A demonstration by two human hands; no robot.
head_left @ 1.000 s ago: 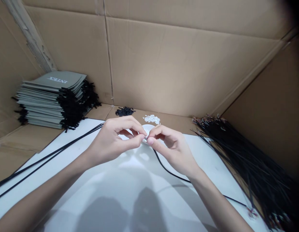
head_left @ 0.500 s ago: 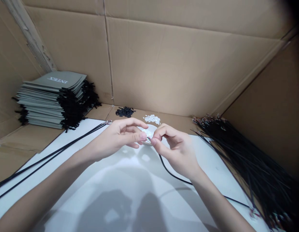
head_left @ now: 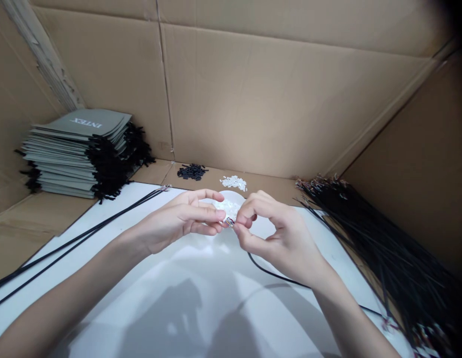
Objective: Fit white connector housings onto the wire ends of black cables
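Over the white table my right hand pinches the end of a black cable, which hangs below the fingers and curves off to the lower right. Thin coloured wires stick out of that end, between my two hands. My left hand closes its thumb and a finger at the tips of these wires; its index finger is raised apart. Whether a small piece is also in that pinch cannot be made out. Just behind the fingers stands a round white dish with small white pieces, partly hidden by my hands.
Behind the dish lie a pile of small white pieces and a pile of short black tubes. Grey printed sheets with black straps are stacked at left. Black cables lie left and in a thick bundle right. Cardboard walls enclose the table.
Both hands have come slightly lower and nearer, baring more of the dish. My left fingers have closed in on the wires, which now show more plainly.
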